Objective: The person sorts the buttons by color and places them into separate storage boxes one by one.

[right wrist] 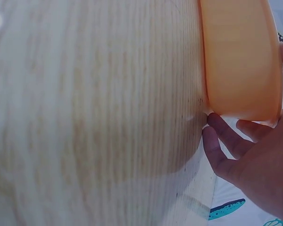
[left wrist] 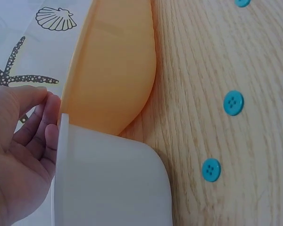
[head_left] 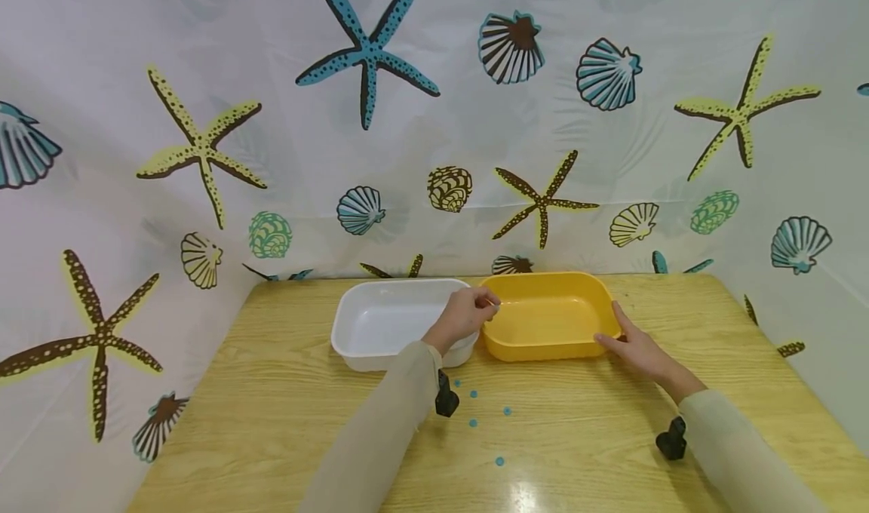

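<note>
A white plastic basin (head_left: 380, 364) and a yellow basin (head_left: 543, 351) stand side by side at the back of the table. My left hand (head_left: 464, 315) is over the spot where their rims meet, thumb and fingertips pinched together at the yellow basin's left end. A small bluish button shows at those fingertips in the head view; the left wrist view hides it. My right hand (head_left: 641, 353) holds the yellow basin's right end, thumb at the rim and fingers against the outer wall (right wrist: 243, 99).
Several blue buttons (head_left: 473, 394) lie scattered on the wooden table (head_left: 285, 407) in front of the basins. In the left wrist view, one four-hole button (left wrist: 233, 102) is close up. A white curtain (head_left: 421, 136) printed with starfish and shells hangs behind the table and at both sides.
</note>
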Available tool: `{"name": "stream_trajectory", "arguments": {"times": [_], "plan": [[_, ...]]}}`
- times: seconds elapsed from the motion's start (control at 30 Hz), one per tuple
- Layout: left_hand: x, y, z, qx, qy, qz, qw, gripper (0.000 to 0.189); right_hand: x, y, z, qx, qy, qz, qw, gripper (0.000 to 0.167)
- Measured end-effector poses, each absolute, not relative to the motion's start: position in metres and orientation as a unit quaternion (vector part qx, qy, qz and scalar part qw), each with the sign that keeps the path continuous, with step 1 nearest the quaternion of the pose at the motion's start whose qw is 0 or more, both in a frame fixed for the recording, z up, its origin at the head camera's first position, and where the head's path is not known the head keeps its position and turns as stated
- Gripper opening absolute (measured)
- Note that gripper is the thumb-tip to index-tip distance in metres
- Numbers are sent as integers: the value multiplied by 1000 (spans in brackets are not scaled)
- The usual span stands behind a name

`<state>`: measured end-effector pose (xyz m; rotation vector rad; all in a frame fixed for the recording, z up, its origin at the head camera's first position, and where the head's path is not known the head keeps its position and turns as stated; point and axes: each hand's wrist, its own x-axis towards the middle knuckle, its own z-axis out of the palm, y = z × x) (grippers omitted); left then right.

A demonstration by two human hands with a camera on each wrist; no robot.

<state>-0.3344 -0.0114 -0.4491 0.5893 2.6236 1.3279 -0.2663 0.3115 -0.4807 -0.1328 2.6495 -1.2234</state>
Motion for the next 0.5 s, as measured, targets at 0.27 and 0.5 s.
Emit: {"name": "stream_trajectory", "arguments": {"times": [0.27,0.5], "plan": [[-340,-9,-449,175,873,450,65,16,-266,311,-480,-47,901,-416,111,87],[-342,-6,-448,153,874,456,64,14,-265,311,-479,-48,901,-415,112,88]]}}
